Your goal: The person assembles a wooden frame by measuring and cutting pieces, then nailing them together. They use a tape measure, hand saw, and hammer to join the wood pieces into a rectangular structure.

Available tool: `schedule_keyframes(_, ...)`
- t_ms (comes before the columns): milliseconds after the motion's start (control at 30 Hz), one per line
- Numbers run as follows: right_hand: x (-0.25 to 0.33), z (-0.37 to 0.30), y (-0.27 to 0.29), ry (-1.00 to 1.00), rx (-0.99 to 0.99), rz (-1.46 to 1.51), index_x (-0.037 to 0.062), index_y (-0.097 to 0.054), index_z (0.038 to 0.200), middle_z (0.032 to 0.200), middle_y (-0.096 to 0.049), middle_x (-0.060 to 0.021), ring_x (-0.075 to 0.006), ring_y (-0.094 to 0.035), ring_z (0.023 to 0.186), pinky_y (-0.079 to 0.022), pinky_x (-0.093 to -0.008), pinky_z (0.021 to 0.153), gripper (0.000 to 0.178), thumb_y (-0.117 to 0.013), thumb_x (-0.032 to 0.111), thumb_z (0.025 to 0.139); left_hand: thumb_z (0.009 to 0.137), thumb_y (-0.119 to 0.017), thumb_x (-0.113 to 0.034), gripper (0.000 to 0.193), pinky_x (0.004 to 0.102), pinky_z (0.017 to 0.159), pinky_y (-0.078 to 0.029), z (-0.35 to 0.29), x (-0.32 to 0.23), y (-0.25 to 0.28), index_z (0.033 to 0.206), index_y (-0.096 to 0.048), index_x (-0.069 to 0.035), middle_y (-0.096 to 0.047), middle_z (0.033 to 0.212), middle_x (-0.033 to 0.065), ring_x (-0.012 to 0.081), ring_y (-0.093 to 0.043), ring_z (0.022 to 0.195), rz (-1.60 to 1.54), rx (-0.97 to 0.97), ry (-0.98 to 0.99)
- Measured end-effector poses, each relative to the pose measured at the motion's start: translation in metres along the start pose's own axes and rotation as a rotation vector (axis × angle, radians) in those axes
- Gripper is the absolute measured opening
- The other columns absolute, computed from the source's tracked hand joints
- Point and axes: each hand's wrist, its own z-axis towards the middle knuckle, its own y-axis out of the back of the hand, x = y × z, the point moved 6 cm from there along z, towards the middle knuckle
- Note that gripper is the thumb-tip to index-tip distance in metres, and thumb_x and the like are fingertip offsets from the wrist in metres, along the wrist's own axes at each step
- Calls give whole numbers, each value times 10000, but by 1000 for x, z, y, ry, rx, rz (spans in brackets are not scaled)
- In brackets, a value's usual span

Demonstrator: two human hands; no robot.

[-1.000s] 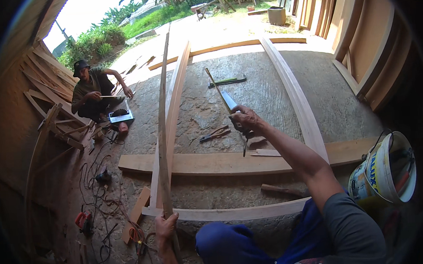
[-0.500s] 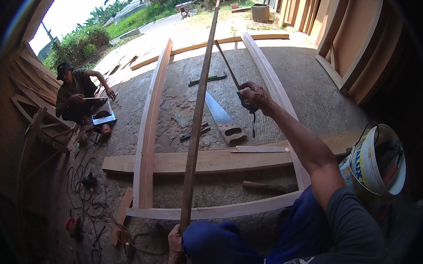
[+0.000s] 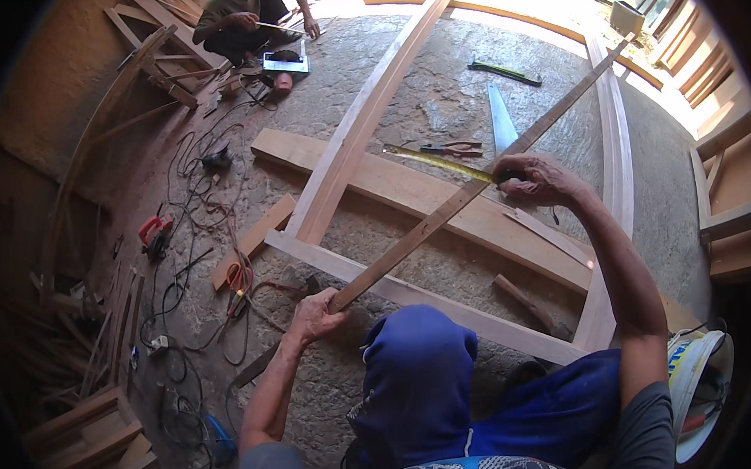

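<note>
We had a long wooden stick [image 3: 422, 232] slanting across the space before us, above a wooden frame [image 3: 361, 121] on the floor. Our left hand [image 3: 316, 316] was wrapped tight around the stick near its low end, beside our blue knee [image 3: 420, 359]. Our right hand [image 3: 538, 179] was curled around a tape measure, right by the middle of the stick. Our fingers hid most of its case, but we saw its yellow tape [image 3: 440, 162] poke out to the left. We could not tell if the tape touched the stick.

Under the stick we saw a thick plank [image 3: 390, 189] that lay across the frame's two long sides. Inside the frame, we saw pliers [image 3: 456, 149], a saw [image 3: 502, 117] partly hidden by the stick, and a black and green tool [image 3: 505, 74]. Nearer to us lay a tool with a wooden handle [image 3: 519, 299].

On our right stood a white bucket [image 3: 682, 405] with things in it. On our left we saw a red tool [image 3: 155, 235] and messy cords. Farther off, another person [image 3: 241, 25] squatted, holding a thin stick near a power saw [image 3: 286, 61].
</note>
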Motion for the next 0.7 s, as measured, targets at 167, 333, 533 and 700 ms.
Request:
schedule_keyframes(167, 50, 33, -85, 183, 221, -232, 111, -677, 1056, 961, -671, -128, -331, -676, 911, -538, -448, 794, 228, -631, 195, 849, 908, -738, -390, 561, 455, 869, -569, -12, -24, 2, 1285, -600, 1, -727, 1087, 162, 414, -705, 949, 288, -678, -425)
schedule_keyframes(333, 100, 36, -143, 324, 307, -173, 119, -685, 1019, 916, -641, -152, -354, -662, 873, -526, -470, 757, 218, -665, 184, 812, 1048, -604, -247, 283, 262, 656, -580, -6, -4, -37, 1238, -622, -37, -701, 989, 68, 116, -718, 883, -1382, -562, 32)
schedule_keyframes(533, 117, 48, -175, 390, 231, -274, 90, -666, 941, 869, -614, -183, -385, -656, 769, -510, -501, 676, 155, -651, 175, 813, 1023, -638, -188, 198, 281, 689, -614, -51, 0, -31, 1172, -602, -62, -699, 954, 78, 195, -736, 834, -1753, -718, 72)
schedule_keyframes(700, 145, 49, -198, 422, 262, -318, 92, -660, 964, 875, -619, -178, -383, -675, 757, -518, -512, 667, 160, -645, 189, 837, 1011, -670, -208, 164, 254, 651, -611, -81, 31, -36, 1094, -618, -76, -692, 920, 54, 170, -730, 796, -1679, -862, 191)
